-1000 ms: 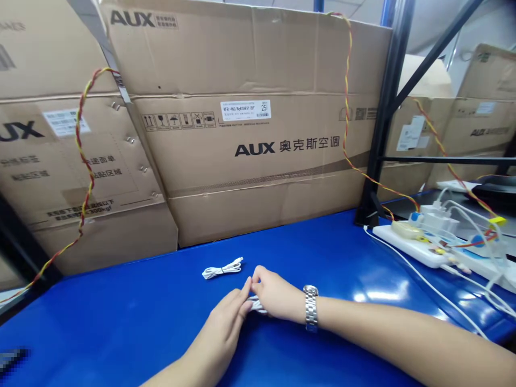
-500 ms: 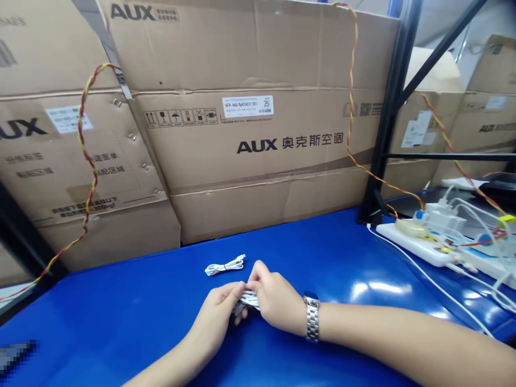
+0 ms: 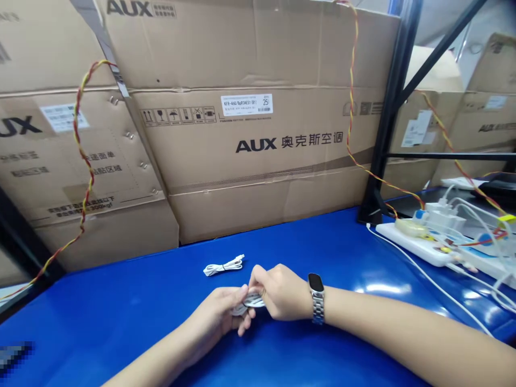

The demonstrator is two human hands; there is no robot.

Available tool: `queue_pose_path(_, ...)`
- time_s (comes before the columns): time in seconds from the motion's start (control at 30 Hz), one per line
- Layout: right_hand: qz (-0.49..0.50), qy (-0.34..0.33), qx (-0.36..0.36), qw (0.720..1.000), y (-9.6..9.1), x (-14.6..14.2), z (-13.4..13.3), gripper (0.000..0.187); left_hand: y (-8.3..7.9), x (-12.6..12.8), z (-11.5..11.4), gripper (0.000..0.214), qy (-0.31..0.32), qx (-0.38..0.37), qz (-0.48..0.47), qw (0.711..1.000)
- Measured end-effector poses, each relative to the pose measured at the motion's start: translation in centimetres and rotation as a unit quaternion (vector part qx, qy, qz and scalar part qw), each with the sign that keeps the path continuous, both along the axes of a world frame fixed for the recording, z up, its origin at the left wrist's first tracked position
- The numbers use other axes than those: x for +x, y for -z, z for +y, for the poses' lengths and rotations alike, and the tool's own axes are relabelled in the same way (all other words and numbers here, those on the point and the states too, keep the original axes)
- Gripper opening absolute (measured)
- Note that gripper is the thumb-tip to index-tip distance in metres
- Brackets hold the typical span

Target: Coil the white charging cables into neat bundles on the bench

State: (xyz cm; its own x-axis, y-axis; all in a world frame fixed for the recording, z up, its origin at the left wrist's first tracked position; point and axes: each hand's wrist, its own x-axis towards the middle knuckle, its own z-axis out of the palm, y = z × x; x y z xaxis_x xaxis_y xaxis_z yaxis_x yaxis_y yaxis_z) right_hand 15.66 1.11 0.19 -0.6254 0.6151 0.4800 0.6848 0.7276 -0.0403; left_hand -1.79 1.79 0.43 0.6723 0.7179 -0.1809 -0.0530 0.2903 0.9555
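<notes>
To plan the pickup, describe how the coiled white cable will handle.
The coiled white cable looks thin and light, so it will probably sag floppily. Its loose loops may spill open. On the glossy blue table it would likely slide when pushed.

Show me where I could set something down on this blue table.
Bare blue tabletop lies left of the left hand and the small coiled white cable, below the cardboard box. The power strip end is crowded with plugs and cords.
</notes>
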Motion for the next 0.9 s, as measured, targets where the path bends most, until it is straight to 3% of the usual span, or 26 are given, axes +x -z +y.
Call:
queue_pose_path(0.17, -0.035, -0.050, 0.033, 0.998, 0.2, -0.1, -0.1, 0.017, -0.2, -0.6, 0.5, 0.023, 0.056, -0.034, -0.003, 0.998)
queue_pose_path(0.33, -0.081, -0.071, 0.045, 0.993, -0.2, 0.1, -0.3, 0.013, -0.2, -0.6, 0.4, 0.020, 0.055, -0.029, -0.001, 0.998)
queue_pose_path(0.43, -0.038, -0.053, -0.004, 0.998, -1.0, 0.2, -0.4, 0.014, 0.0, -0.3, 0.2, 0.021, 0.019, -0.008, -0.007, 1.000)
queue_pose_path(0.53, 0.073, -0.010, -0.108, 0.991, -1.7, 0.0, -0.1, 0.022, 0.3, -0.1, 0.1, 0.023, -0.034, 0.034, -0.006, 0.999)
queue_pose_path(0.6, 0.164, 0.006, -0.217, 0.962, -1.7, -0.2, 0.4, 0.031, 0.5, 0.0, 0.2, 0.025, -0.058, 0.063, 0.007, 0.996)
queue_pose_path(0.73, 0.273, 0.025, -0.441, 0.855, -1.0, -0.4, 1.7, 0.033, 0.9, 0.1, 0.4, 0.029, -0.065, 0.117, 0.040, 0.990)
queue_pose_path(0.9, 0.296, 0.007, -0.542, 0.787, -0.5, 0.0, 2.0, 0.035, 1.1, 0.1, -0.2, 0.030, -0.096, 0.224, 0.111, 0.963)
